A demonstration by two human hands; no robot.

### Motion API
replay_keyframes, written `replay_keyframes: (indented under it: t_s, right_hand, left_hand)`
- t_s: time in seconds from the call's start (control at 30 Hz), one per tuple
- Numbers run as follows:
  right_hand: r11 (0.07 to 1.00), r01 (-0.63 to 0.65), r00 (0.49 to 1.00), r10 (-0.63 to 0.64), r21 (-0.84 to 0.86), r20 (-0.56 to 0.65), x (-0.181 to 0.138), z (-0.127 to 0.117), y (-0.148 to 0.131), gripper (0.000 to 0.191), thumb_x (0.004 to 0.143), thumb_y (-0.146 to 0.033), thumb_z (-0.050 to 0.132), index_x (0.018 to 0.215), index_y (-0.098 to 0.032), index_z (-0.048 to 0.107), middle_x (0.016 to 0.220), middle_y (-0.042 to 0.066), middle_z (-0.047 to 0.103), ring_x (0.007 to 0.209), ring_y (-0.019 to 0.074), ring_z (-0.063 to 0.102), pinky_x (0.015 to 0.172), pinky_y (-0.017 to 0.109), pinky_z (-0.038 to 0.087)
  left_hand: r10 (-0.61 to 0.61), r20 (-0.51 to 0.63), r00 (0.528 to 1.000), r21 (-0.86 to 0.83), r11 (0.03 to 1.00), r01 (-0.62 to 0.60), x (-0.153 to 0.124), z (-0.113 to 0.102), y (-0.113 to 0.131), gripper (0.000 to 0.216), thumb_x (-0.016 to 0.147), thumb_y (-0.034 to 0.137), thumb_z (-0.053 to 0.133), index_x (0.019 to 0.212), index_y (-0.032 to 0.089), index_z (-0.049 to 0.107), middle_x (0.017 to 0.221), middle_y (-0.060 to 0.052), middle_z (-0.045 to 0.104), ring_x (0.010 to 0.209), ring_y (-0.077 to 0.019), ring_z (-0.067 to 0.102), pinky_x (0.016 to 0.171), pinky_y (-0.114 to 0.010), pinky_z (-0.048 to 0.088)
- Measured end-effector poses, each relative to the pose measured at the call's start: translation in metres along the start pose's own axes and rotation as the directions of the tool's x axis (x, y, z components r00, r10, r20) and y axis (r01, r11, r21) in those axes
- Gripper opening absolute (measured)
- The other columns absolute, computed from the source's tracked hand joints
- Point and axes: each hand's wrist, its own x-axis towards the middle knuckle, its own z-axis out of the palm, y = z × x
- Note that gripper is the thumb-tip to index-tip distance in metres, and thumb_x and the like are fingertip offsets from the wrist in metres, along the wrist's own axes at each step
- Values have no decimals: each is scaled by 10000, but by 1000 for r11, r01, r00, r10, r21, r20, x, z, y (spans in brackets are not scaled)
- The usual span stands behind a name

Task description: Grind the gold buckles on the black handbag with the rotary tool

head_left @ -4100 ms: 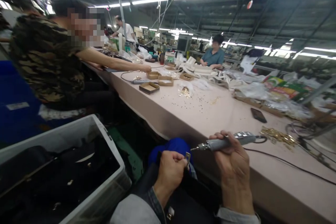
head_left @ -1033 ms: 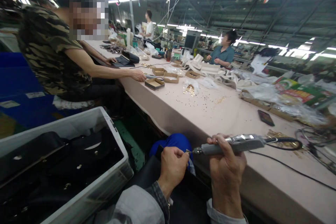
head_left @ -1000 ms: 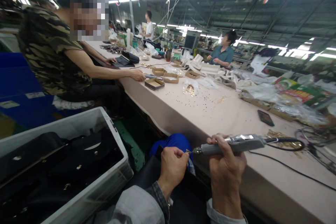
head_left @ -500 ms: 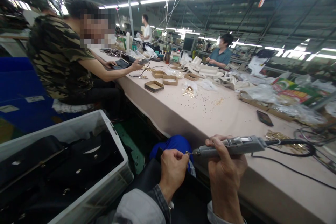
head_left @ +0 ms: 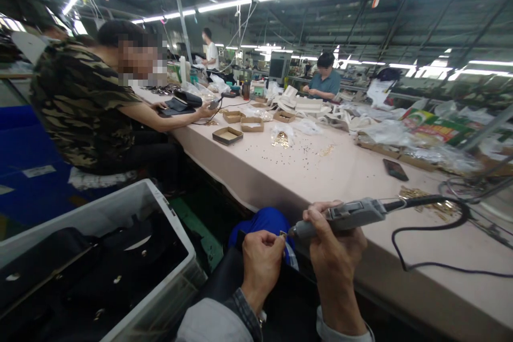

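Observation:
My right hand [head_left: 334,243] is wrapped round a grey electric screwdriver [head_left: 352,215], which lies nearly level with its tip pointing left. My left hand [head_left: 262,256] pinches a small gold-coloured metal fitting [head_left: 282,234] between thumb and forefinger. The screwdriver's tip is at the fitting; whether they touch I cannot make out. Dark leather-like material [head_left: 216,283] lies across my lap under the left hand. A black cable [head_left: 425,202] runs from the back of the screwdriver over the table.
A grey crate [head_left: 154,192] with black bags [head_left: 80,272] stands at my left. On the cloth-covered table [head_left: 280,176] are small cardboard boxes [head_left: 227,135], a phone [head_left: 395,169], gold metal parts [head_left: 430,200] and plastic bags [head_left: 385,141]. A co-worker in camouflage [head_left: 80,101] sits at the left.
The view has shifted slightly, so the scene sits further left. Both hands keep their hold, the screwdriver's tip still by the fitting. The cable behind it hangs in a wider loop.

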Motion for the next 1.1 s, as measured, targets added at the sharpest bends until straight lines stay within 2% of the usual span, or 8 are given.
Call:
replay_keyframes:
  t_s: [0.3, 0.53, 1.1]
  right_hand:
    - [999, 34, 998, -34, 0, -48, -4, -2, 2, 279, 766, -211, 898, 907, -169, 661, 839, 26, 676, 723, 166, 653, 702, 333, 553]
    - [993, 104, 992, -100, -56, 73, -5, -3, 0, 169, 817, -197, 854, 859, -158, 695, 819, 35, 660, 724, 169, 645, 641, 301, 523]
    - [995, 96, 992, -97, 10, 82, -4, -6, 0, 201, 795, -127, 847, 889, -173, 676, 841, 30, 665, 744, 178, 651, 686, 336, 537]
  left_hand:
    - [3, -15, 1000, -33, 999, -3, 0, 2, -5, 312, 781, 419, 712, 612, 159, 740, 575, -65, 726, 522, -180, 627, 530, -264, 399]
    - [-25, -1, 1000, -28, 999, 25, 1, 1, 0, 332, 777, 437, 703, 590, 164, 732, 563, -65, 716, 510, -175, 612, 515, -264, 384]
    - [-27, -3, 1000, 10, 1000, 27, 1, -1, 2, 325, 776, 411, 677, 567, 170, 741, 569, -65, 722, 533, -178, 603, 546, -277, 390]
